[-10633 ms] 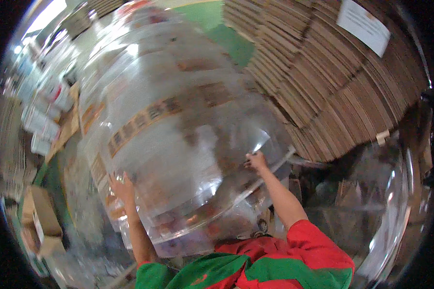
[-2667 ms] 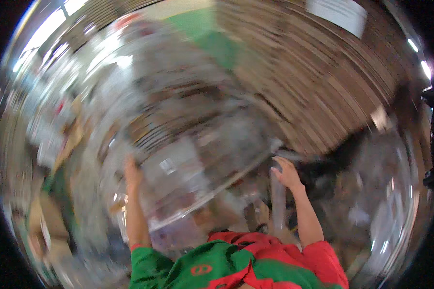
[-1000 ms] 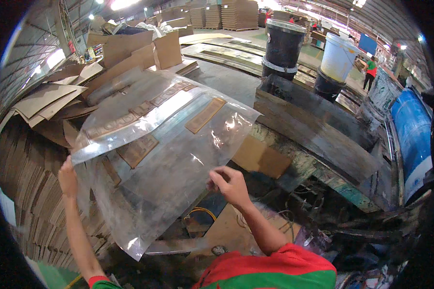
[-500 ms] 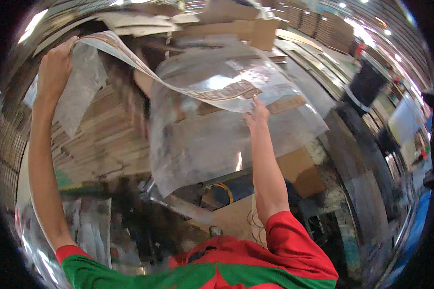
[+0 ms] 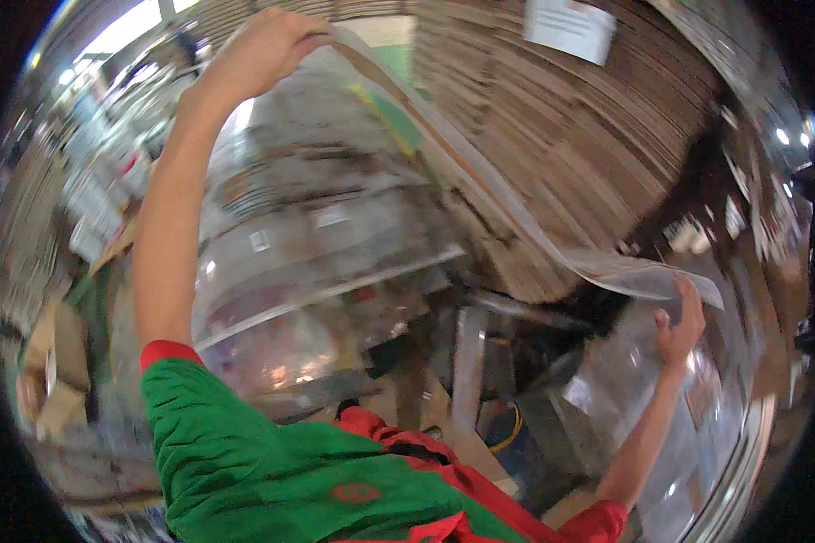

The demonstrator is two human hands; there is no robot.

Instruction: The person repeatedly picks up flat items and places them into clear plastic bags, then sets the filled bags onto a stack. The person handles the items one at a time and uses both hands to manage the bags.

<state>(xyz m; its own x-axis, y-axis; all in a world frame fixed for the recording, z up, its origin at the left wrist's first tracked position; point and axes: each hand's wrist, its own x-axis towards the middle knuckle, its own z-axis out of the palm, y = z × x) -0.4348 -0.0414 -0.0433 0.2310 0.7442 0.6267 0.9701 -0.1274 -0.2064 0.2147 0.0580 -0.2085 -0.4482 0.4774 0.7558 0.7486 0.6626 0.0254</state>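
Observation:
A long, limp, whitish plastic strip [image 5: 507, 195] with a brown line along it sags between my hands. My left hand [image 5: 267, 54], raised at the upper left, is closed round one end. Lower at the right, my right hand [image 5: 684, 321] has its fingertips on the other end; the thumb stands a little apart from the fingers. Below my left hand lie clear plastic sheets [image 5: 326, 249], layered and blurred by motion. Whether the strip joins any of these sheets, I cannot tell.
Tall stacks of flat brown cardboard [image 5: 552, 118] rise ahead, with a white paper notice [image 5: 570, 29] on them. More clear plastic [image 5: 598, 389] lies at the lower right. A cardboard box [image 5: 59, 362] stands at the far left. A yellow cable [image 5: 509, 430] curves near my body.
My view has swung to the left, toward the cardboard stacks and plastic sheets. Both hands still hold the strip, now sloping down to the right across the stacks.

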